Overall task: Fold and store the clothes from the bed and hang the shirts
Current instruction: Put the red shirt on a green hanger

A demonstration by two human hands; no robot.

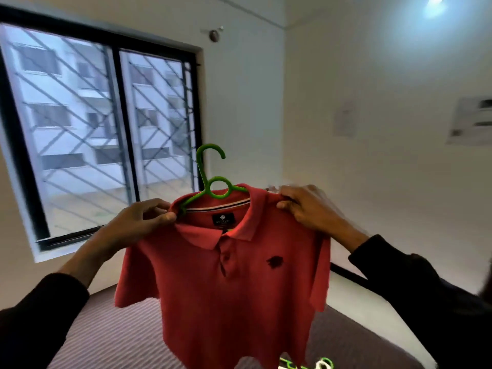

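Note:
A red polo shirt point(226, 288) hangs in the air in front of me on a green plastic hanger point(210, 179), whose hook sticks up above the collar. My left hand point(141, 222) pinches the shirt's left shoulder beside the collar. At the shirt's right shoulder, my right hand point(306, 206) grips the cloth at the collar's edge. The hanger's arms are mostly hidden inside the shirt. The shirt's lower hem reaches down toward the bed.
A bed with a striped cover point(111, 339) lies below. More hangers, green and white point(316, 364), lie on it at the bottom edge. A barred window point(101, 134) fills the left wall. White walls stand ahead and to the right.

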